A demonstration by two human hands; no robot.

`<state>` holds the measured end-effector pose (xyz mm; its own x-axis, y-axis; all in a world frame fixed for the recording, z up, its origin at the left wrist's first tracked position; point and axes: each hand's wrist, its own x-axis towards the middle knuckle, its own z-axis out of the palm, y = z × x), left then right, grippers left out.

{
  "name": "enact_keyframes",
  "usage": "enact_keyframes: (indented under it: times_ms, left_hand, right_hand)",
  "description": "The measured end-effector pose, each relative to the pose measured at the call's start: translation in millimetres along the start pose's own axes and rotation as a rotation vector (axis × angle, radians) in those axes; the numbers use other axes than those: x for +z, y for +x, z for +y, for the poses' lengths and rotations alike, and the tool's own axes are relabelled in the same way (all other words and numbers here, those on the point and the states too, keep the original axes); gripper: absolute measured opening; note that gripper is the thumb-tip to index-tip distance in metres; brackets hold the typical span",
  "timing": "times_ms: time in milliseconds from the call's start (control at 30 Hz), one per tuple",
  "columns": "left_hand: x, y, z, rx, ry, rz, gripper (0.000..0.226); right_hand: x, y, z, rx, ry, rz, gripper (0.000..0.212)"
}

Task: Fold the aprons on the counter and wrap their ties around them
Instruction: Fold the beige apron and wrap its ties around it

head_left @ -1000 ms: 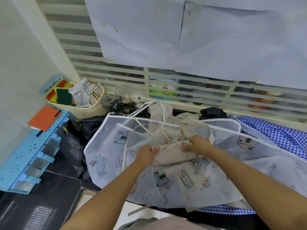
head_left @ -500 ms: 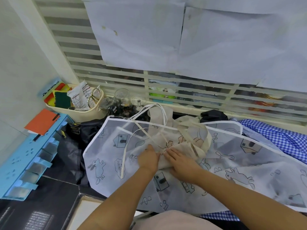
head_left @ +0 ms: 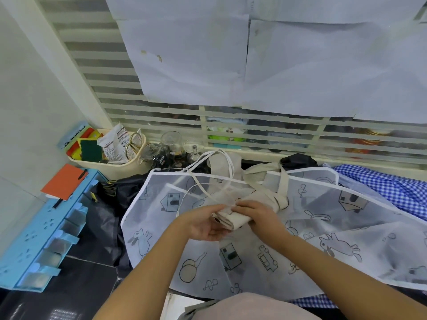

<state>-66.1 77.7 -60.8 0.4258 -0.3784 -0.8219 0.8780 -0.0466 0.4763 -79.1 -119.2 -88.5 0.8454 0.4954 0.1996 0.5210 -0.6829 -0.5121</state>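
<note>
In the head view, the only one given, a beige apron [head_left: 233, 218] is seen rolled into a compact bundle, held just above a white printed apron [head_left: 305, 229] that is spread flat over the table [head_left: 76, 287]. The near end of the bundle is cupped by the left hand [head_left: 204, 224], palm turned up, with its fingers [head_left: 220, 232] curled beneath the cloth and the thumb laid on top. The bundle is covered from above by the right hand [head_left: 257, 214], whose fingers [head_left: 242, 205] are bent over it in a grip. A beige tie [head_left: 280, 192] is seen running loose from the far end of the bundle toward the window and is not yet wound around it; thin white ties [head_left: 209, 181] lie looped across the top of the printed apron. The folding of the beige apron is judged to be nearly finished, with its wrapping left to do. The printed apron is wholly unfolded, and a blue checked cloth [head_left: 381, 189], probably another apron, lies crumpled at the right, partly beneath it. A black cloth [head_left: 104, 204] is heaped at the left; whether it is an apron cannot be told. Most of the task is therefore judged to remain.
</note>
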Motion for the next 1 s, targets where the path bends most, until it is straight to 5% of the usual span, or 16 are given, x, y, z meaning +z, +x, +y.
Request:
enact_keyframes:
  times_ms: [67,167,300,567,767,1000]
  left_hand:
    - [3.9,-2.6,-3.8,0.02,-0.201,-0.156,0.056]
    - [26.1,-7.3,-3.3,0.084,-0.417,-0.228,0.044]
    - [51.0,-17.7,10.6,0.196,-0.394,-0.207,0.026]
    - [77.4,-44.9,37.8,0.256,-0.433,-0.228,0.035]
    - [81.6,-53.5,41.9,0.324,-0.462,-0.149,0.041]
    - [89.9,-53.7,26.2,0.444,-0.372,-0.174,0.029]
  right_hand:
    - [-20.7,0.5,-6.0,-0.023,0.072,-0.011,0.05]
    - [-43.6,-2.0,-19.2,-0.172,0.109,-0.064,0.042]
    - [-63.9,-8.9,-26.6,-0.278,0.06,-0.063,0.038]
    - [-93.0,-19.7,-40.0,-0.367,0.043,0.196,0.03]
    - [-106.3,-28.2,-57.6,-0.24,0.13,0.37,0.034]
    - [-108.2,-31.4,-69.5,0.256,0.433,0.387,0.01]
